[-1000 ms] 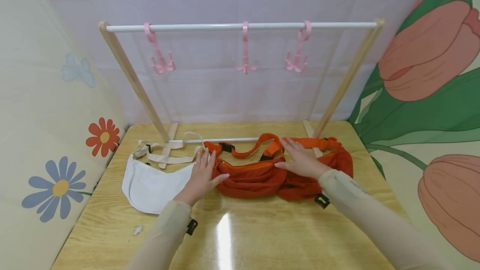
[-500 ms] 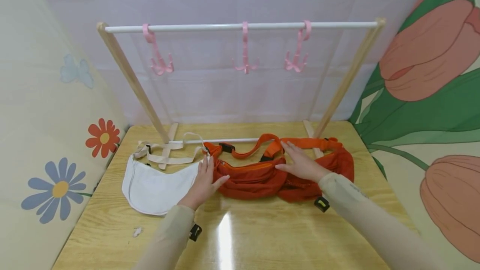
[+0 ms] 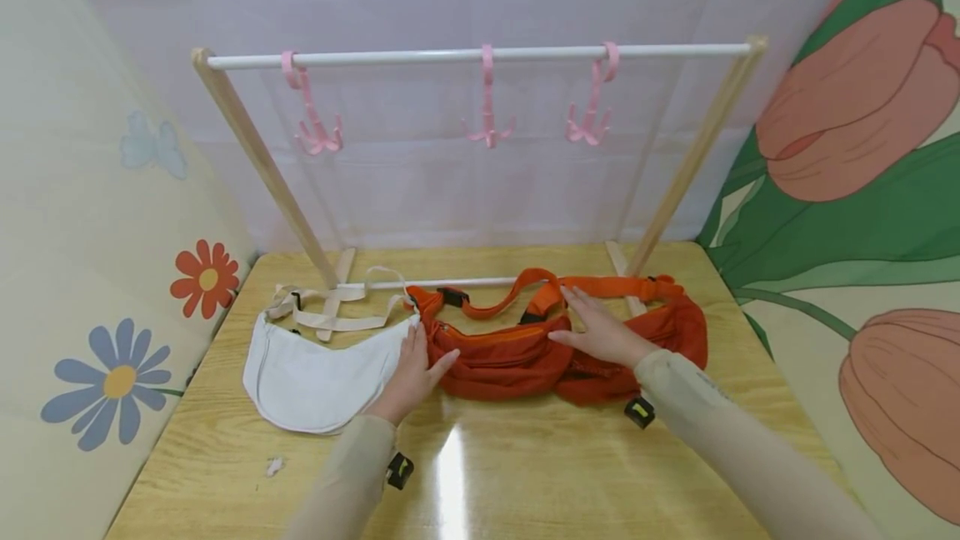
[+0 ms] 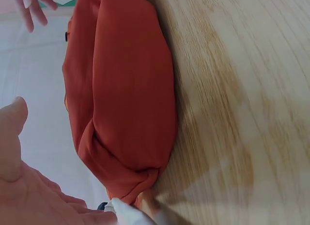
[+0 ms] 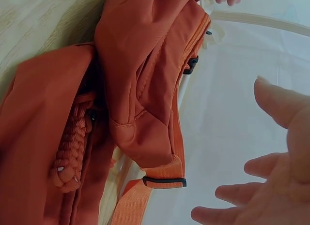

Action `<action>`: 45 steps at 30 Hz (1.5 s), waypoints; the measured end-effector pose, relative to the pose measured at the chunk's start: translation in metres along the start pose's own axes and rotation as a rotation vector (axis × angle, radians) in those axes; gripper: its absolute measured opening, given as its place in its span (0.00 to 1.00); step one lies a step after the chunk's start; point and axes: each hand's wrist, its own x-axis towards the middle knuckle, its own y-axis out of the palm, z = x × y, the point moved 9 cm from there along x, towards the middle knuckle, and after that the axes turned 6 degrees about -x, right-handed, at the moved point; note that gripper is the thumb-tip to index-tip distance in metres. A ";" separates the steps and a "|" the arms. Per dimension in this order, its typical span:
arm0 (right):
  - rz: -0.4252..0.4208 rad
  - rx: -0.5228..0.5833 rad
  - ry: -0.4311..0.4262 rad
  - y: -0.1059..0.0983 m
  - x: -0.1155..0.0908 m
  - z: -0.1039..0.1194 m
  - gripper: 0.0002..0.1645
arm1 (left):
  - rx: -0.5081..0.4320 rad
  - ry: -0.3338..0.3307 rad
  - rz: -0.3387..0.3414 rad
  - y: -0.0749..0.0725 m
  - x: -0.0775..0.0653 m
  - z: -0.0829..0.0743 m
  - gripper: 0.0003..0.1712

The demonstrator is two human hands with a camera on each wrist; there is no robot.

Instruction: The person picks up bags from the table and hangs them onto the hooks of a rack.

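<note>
Three waist bags lie in a row on the wooden table. A white bag (image 3: 318, 382) with cream straps is at the left, a rust-orange bag (image 3: 502, 365) in the middle, and another rust-orange bag (image 3: 681, 332) at the right, partly behind my right arm. My left hand (image 3: 411, 375), fingers straight, lies where the white and middle bags meet; in the left wrist view its fingertips (image 4: 99, 217) are by the white corner. My right hand (image 3: 606, 330) spreads its fingers over the junction of the two orange bags. In the right wrist view this hand (image 5: 276, 172) appears apart from the fabric, gripping nothing.
Behind the bags stands a rack with wooden legs (image 3: 262, 165) and a white top rod (image 3: 420, 57). Pink hooks (image 3: 488, 98) hang from it at left, middle and right. A small white scrap (image 3: 275, 466) lies at the table's front left. Flower-printed cloth flanks both sides.
My left hand has drawn slightly right and toward me, uncovering more of the white bag's right end. The right hand stays almost where it was; the bags look unmoved.
</note>
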 end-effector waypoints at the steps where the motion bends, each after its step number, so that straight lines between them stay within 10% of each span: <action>1: 0.000 0.004 0.000 0.000 0.000 0.000 0.52 | -0.010 -0.006 0.000 0.001 0.000 0.000 0.52; 36: 0.012 0.125 0.017 0.018 -0.001 -0.010 0.54 | -0.538 -0.192 -0.124 0.019 0.010 0.025 0.36; 45: 0.034 0.139 0.019 0.022 -0.001 -0.012 0.54 | -0.511 -0.200 -0.199 0.013 0.010 0.019 0.38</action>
